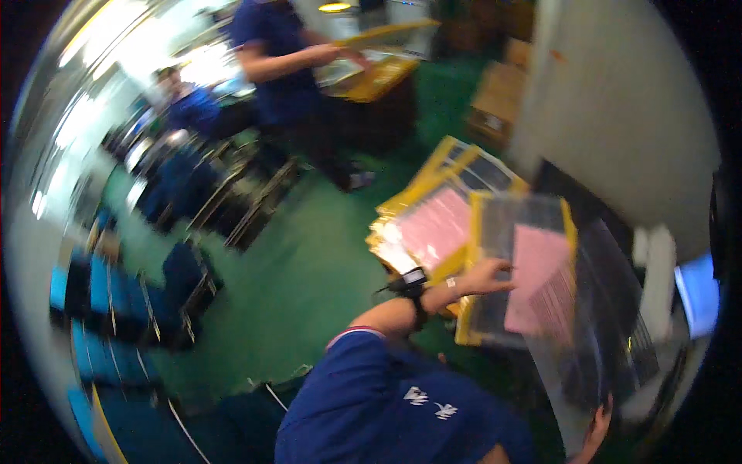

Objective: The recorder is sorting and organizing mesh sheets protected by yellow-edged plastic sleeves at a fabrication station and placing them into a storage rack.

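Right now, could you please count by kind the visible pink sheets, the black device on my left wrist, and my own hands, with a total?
Pink sheets: 2, the nearer sheet and the farther sheet
Black wrist device: 1
Your hands: 2, left hand and right hand
Total: 5

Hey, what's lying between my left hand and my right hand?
From your left hand to your right hand, the head view shows a pink sheet, then clear plastic sheeting.

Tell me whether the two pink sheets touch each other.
Apart: the head view shows a yellow border between the left pink sheet and the right pink sheet.
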Tool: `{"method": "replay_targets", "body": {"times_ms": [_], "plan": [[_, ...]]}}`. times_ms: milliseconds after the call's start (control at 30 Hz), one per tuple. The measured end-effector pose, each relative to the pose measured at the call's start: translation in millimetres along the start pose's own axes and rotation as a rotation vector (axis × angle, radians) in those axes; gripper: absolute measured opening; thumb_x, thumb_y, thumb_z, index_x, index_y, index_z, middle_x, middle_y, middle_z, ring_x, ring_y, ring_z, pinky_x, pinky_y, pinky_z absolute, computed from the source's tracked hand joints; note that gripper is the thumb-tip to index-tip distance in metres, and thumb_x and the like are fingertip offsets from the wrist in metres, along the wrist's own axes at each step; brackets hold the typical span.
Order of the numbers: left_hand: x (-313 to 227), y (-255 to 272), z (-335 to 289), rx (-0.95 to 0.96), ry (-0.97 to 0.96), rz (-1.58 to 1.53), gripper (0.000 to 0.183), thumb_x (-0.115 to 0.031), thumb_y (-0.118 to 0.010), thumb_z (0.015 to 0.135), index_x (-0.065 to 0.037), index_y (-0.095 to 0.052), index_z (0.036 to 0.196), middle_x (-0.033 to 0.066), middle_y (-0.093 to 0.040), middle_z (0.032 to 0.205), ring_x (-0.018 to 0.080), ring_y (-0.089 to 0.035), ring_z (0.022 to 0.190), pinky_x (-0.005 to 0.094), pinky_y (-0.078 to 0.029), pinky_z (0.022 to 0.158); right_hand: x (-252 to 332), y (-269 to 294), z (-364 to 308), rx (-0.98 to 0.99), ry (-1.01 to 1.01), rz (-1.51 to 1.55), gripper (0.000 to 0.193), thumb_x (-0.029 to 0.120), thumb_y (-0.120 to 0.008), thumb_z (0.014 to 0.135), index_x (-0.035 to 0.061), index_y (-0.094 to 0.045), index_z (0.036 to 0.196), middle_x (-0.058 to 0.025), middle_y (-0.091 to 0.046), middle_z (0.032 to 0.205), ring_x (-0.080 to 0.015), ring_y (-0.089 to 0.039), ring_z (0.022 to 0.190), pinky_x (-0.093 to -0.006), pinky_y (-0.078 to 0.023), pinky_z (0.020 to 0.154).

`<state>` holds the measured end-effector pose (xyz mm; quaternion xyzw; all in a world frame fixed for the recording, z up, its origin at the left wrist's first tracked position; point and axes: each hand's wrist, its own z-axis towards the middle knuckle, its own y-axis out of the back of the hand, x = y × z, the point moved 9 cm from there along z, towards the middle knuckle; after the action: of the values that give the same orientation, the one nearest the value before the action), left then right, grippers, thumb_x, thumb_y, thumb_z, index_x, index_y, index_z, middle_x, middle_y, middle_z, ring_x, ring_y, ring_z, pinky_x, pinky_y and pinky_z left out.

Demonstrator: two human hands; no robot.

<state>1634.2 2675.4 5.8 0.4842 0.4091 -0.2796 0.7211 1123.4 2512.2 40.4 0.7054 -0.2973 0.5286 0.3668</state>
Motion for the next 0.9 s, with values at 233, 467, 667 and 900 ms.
{"method": "replay_targets", "body": {"times_ms": [233,467,667,900], "plan": [[6.2,-91.6,-83.3,0.318,-0.211,0.659,0.078,-0.042,-0.071,0.062,-0.003,-0.042,0.123,0.0174,-0.033,0.133,0.0345,-0.029,0.125,0.0478,-0.025,0.101,-42.0,19.3,-116.5,-0.319,-0.278,0.245,0.046,0.015,-0.056,0.085,0.0065,-0.041,0.127,-0.003,-0.047,0.114,-0.0105,-0.049,0.091,-0.0223,-0.04,0.079],[1.5,-111.2,-96.9,0.356,-0.383,0.628,0.035,-0.02,-0.06,0.074,-0.005,-0.057,0.106,0.0158,-0.052,0.115,0.0313,-0.05,0.106,0.0363,-0.043,0.087,-38.4,33.7,-215.4,-0.44,-0.454,0.262,0.049,0.017,-0.063,0.078,0.0005,-0.045,0.121,-0.0077,-0.053,0.111,-0.0179,-0.055,0.091,-0.0291,-0.044,0.08],[-37.5,-80.1,-58.6,0.05,-0.123,0.502,0.013,-0.014,-0.061,0.068,-0.007,-0.05,0.072,0.0098,-0.055,0.073,0.0279,-0.057,0.068,0.0386,-0.045,0.051,-54.3,24.8,-254.2,-0.469,-0.552,0.329,0.054,0.018,-0.067,0.073,0.0005,-0.046,0.12,-0.008,-0.054,0.11,-0.0184,-0.055,0.091,-0.0267,-0.041,0.084],[-68.4,-83.3,-32.5,-0.008,-0.243,0.643,0.012,-0.013,-0.058,0.073,-0.006,-0.048,0.07,0.011,-0.054,0.064,0.0286,-0.055,0.055,0.0395,-0.043,0.046,-78.2,11.8,-258.1,-0.319,-0.64,0.304,0.048,0.02,-0.065,0.073,0.0034,-0.05,0.116,-0.0032,-0.058,0.093,-0.012,-0.054,0.081,-0.0233,-0.041,0.076]]}}
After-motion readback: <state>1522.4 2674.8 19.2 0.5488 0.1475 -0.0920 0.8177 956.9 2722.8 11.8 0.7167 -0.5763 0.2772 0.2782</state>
